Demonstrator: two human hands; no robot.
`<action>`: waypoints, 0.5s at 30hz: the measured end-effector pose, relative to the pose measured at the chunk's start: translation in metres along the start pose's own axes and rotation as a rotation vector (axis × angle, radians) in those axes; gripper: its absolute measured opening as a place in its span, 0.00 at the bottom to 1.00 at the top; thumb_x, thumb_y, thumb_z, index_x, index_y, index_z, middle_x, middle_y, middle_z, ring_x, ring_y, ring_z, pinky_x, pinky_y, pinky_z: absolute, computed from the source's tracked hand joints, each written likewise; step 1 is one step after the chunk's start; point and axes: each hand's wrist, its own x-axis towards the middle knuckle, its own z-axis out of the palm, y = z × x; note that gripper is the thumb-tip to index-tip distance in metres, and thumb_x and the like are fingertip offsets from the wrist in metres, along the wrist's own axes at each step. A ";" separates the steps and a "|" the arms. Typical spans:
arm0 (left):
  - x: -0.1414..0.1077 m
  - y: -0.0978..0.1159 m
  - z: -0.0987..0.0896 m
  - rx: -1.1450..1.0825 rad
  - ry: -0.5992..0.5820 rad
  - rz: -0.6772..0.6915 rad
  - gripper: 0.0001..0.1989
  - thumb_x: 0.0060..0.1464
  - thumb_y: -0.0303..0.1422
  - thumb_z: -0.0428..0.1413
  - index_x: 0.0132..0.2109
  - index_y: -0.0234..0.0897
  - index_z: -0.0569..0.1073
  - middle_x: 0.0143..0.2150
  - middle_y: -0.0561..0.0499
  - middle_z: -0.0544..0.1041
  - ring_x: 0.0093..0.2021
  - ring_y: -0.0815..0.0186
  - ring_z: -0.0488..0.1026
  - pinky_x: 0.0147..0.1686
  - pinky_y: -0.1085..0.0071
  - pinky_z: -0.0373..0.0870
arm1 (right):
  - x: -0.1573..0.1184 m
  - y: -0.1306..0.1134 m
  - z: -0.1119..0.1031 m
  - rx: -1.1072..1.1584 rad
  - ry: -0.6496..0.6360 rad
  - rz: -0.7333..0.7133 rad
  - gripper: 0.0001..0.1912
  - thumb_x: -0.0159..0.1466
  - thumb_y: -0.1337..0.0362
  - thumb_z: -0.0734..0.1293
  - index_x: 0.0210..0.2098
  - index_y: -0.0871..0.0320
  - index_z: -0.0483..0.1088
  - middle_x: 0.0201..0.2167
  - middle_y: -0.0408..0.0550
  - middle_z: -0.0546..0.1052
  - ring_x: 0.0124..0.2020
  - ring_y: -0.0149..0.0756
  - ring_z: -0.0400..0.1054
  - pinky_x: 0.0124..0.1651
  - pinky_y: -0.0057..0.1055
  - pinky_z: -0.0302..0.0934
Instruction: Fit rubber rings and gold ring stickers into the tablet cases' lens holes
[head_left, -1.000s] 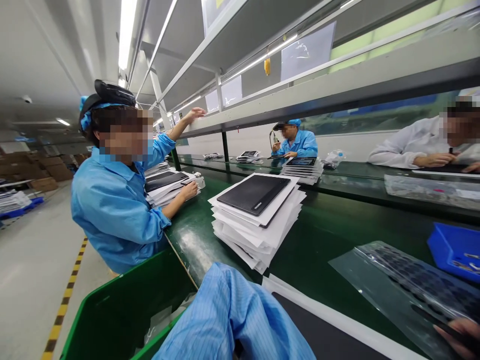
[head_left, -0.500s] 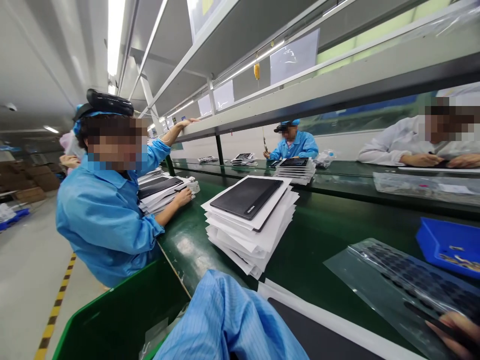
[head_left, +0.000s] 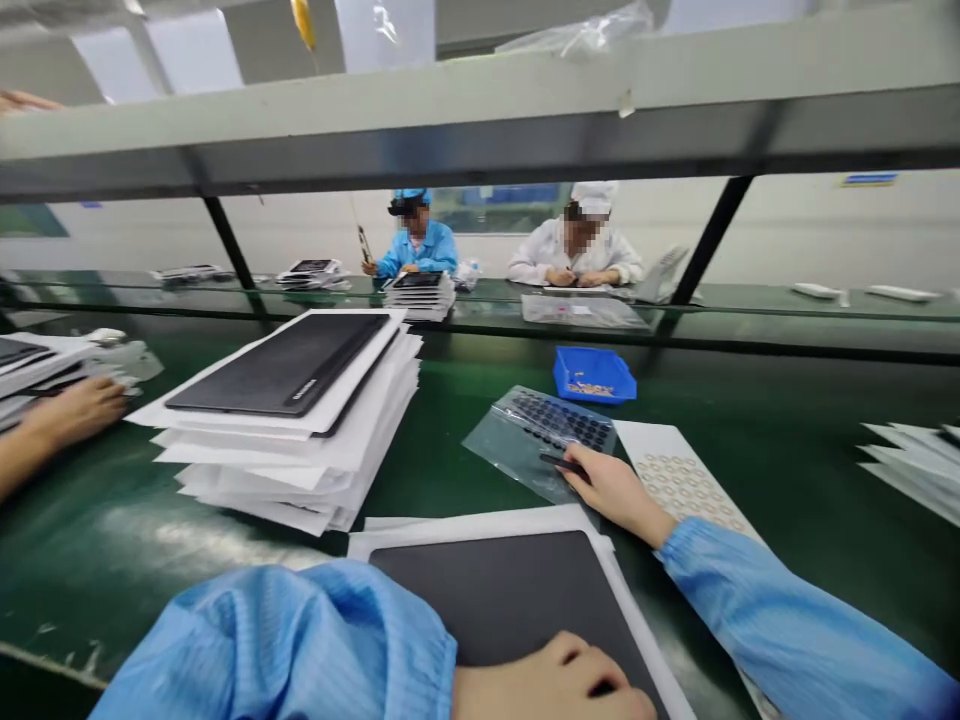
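My left hand [head_left: 559,683] rests at the bottom edge over a dark grey tablet [head_left: 502,590], its fingers curled. The fingertips are out of sight, so what they hold, if anything, is hidden. Under the tablet lie white sheets [head_left: 480,522]. Ahead and to the right, my right hand [head_left: 611,485] is closed around slim black tweezers [head_left: 559,462]. The tweezers' tip lies over a clear plastic bag [head_left: 495,442] containing a sheet of round black pads [head_left: 559,415]. Beside that hand is a white sheet with rows of beige rings [head_left: 679,475].
A tall stack of tablets and white sheets [head_left: 300,440] stands on the left. A blue bin [head_left: 596,375] with small brass-coloured parts is beyond the bag. A co-worker's hand [head_left: 90,405] is at far left; two people sit opposite. A shelf beam [head_left: 480,110] crosses above the green bench [head_left: 787,420].
My view has swung to the right and now takes in both my hands. The co-worker at left has mostly left the picture. The tweezers stay in my right hand over the bag.
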 end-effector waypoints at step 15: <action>-0.005 -0.178 -0.071 -0.168 0.164 -1.330 0.15 0.61 0.37 0.56 0.52 0.33 0.69 0.53 0.44 0.70 0.50 0.57 0.70 0.49 0.55 0.69 | 0.022 0.006 -0.023 0.054 -0.080 -0.104 0.05 0.62 0.67 0.65 0.29 0.58 0.65 0.24 0.44 0.72 0.26 0.34 0.67 0.30 0.26 0.53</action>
